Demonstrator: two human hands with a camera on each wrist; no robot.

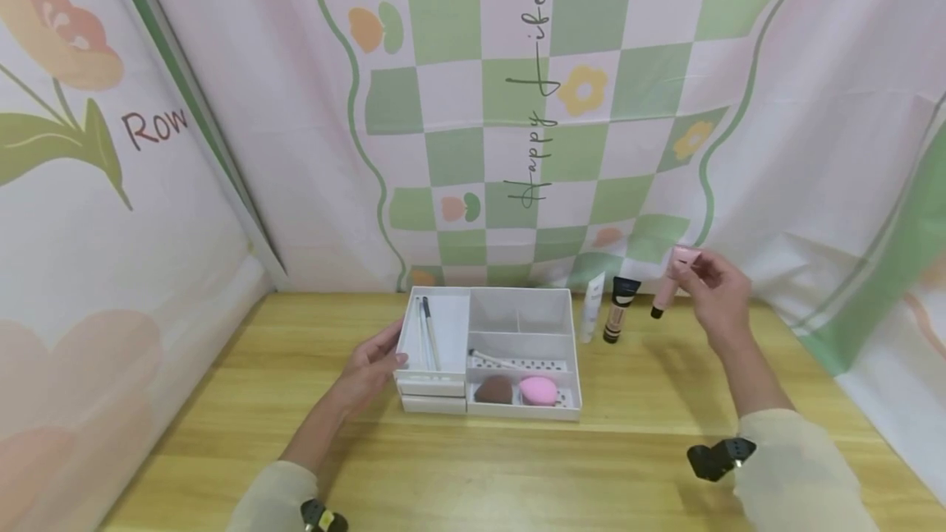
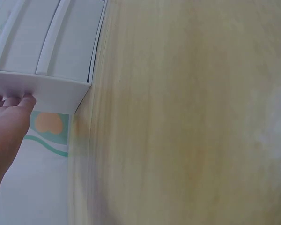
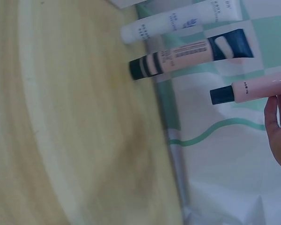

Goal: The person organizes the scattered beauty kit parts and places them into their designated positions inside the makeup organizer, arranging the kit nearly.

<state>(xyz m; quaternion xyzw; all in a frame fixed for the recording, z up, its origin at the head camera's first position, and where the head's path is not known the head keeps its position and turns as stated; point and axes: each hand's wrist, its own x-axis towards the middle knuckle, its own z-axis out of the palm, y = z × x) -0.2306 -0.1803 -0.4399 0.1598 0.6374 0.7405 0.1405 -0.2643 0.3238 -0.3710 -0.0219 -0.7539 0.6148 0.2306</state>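
My right hand (image 1: 723, 298) pinches a pink squeeze tube (image 1: 668, 290) with a black cap, held tilted above the table with the cap downward. In the right wrist view the pink tube (image 3: 262, 89) lies across the fingertips, its far end cut off by the frame edge. Beside it, a black-and-beige tube (image 1: 617, 314) and a white tube (image 1: 592, 310) stand upright on their caps. At the other side, my left hand (image 1: 369, 372) rests against the left wall of a white organizer box (image 1: 521, 411); its fingertips touch that wall in the left wrist view.
Slim brushes (image 1: 431, 335) lie in the organizer's left top tray. Its right compartments hold another brush (image 1: 491, 358), a brown sponge (image 1: 493, 390) and a pink sponge (image 1: 539, 391). A patterned curtain (image 1: 443, 105) hangs behind the wooden table (image 1: 473, 474).
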